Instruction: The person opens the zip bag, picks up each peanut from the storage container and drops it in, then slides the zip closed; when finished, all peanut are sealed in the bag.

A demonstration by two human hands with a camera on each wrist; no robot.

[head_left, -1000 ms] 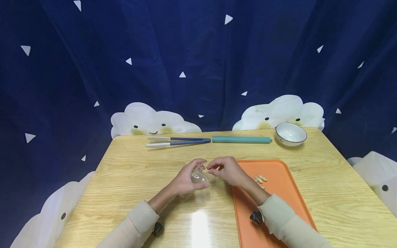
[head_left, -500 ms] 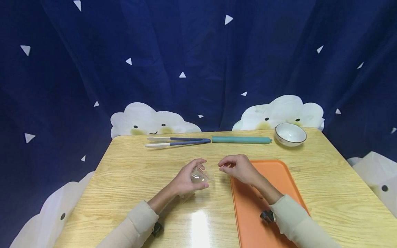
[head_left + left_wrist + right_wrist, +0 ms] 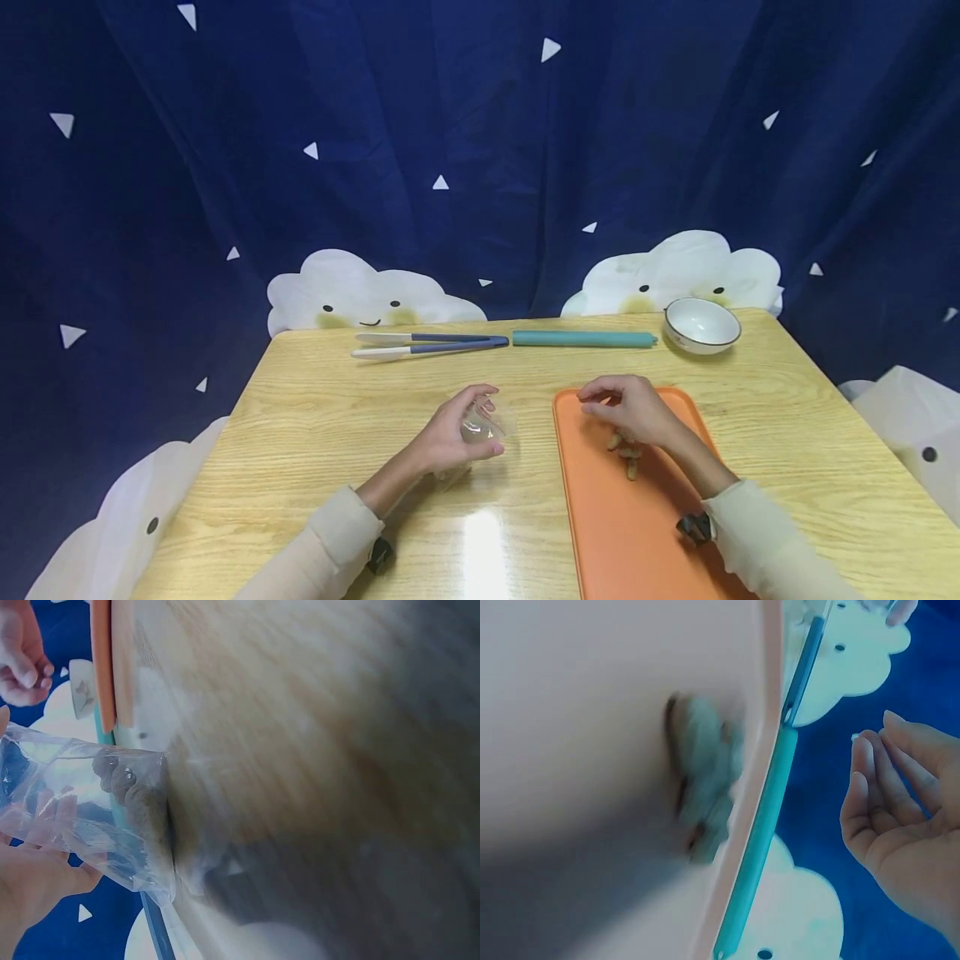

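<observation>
1. I am seeing the clear plastic bag (image 3: 483,430) standing out just below the centre of the head frame; its lower end is hanging close to the surface (image 3: 322,425), though I cannot tell whether they are touching.
2. The left hand (image 3: 450,432) is holding it, fingers curving round its sides and clamping on the plastic.
3. In the left wrist view I am making out bagged peanuts (image 3: 146,814), gathering at the bag's far end.
4. The right hand (image 3: 632,410) is hovering right of centre, over the upper end of the orange tray (image 3: 622,533); its fingers are bending loosely, with a small space showing between tips and thumb.
5. Loose peanuts (image 3: 627,454) are lying on the tray just below that hand in the frame, in a close cluster.
6. Above the bag, blue-and-white tongs (image 3: 450,344) are lying left of centre, a teal stick (image 3: 583,339) is lying to their right, and a white bowl (image 3: 702,323) is sitting at right.
7. Behind, a dark blue curtain (image 3: 480,125) is filling the upper frame.
</observation>
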